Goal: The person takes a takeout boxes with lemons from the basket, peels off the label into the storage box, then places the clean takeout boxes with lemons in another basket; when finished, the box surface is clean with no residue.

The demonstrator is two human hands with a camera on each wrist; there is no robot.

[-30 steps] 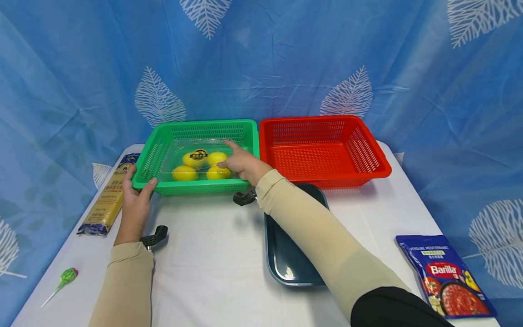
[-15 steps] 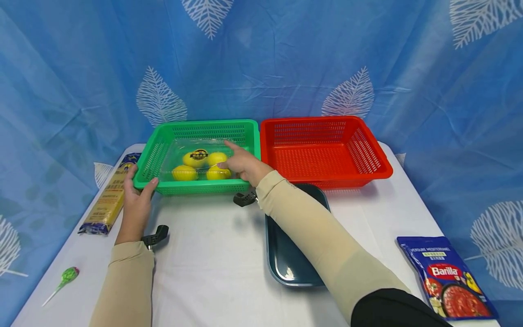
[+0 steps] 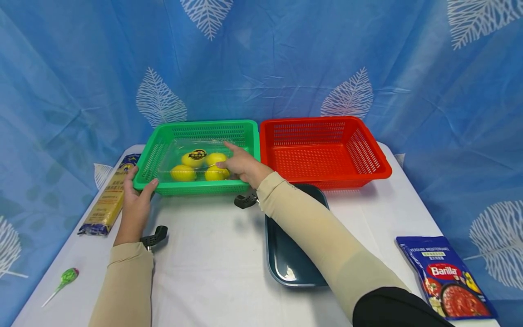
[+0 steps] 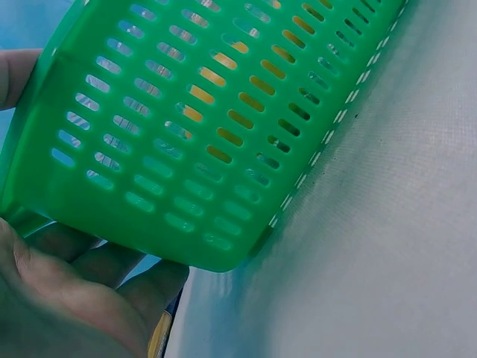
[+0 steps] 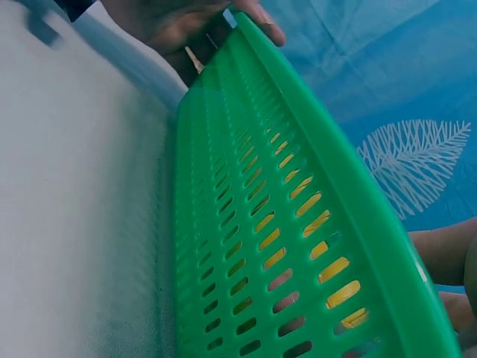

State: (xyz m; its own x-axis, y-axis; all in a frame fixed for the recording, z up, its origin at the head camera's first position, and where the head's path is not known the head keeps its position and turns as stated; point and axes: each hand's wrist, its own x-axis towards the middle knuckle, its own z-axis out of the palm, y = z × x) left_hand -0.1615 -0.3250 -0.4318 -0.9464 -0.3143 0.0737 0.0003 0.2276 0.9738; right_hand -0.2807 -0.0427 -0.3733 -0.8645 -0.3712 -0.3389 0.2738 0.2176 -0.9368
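Observation:
A green basket (image 3: 196, 187) stands at the back left of the white table, holding a clear plastic box (image 3: 175, 156) of lemons (image 3: 184, 173). My left hand (image 3: 136, 200) grips the basket's front left corner, with its thumb over the front rim and fingers along the outer left side. In the left wrist view those fingers (image 4: 160, 287) curve around the basket's end wall. Over the front rim reaches my right hand (image 3: 244, 164), holding the box at its right end between thumb and fingers. Through the slots in the right wrist view, yellow lemons (image 5: 343, 294) show behind the basket wall.
A red basket (image 3: 324, 179) stands right beside the green one. Under my right forearm lies a dark blue tray (image 3: 292, 254). A yellow pasta packet (image 3: 104, 204) and a lollipop (image 3: 68, 275) lie at left, a blue Barilla pouch (image 3: 445, 277) at right.
The box of lemons has shifted very slightly left inside the green basket. Both hands keep nearly the same places.

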